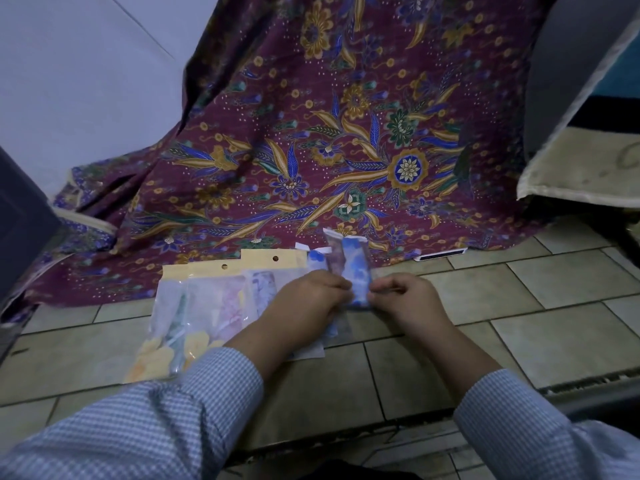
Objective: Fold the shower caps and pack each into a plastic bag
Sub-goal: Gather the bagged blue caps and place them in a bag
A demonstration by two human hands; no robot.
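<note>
A folded blue shower cap inside a clear plastic bag [356,271] stands upright between my hands above the tiled floor. My left hand [308,299] pinches its left edge and my right hand [405,299] pinches its right edge near the bottom. Another bagged blue cap [317,259] lies just behind my left hand. To the left, several packed bags with yellow header cards [207,296] lie fanned out on the floor, holding pale pink, green and yellow caps. My left forearm hides part of that row.
A purple batik cloth [329,140] with gold and blue flowers drapes down to the floor behind the bags. A cream mat [588,168] lies at the right, a dark panel [20,223] at the left, and a small white strip [440,255] by the cloth's edge.
</note>
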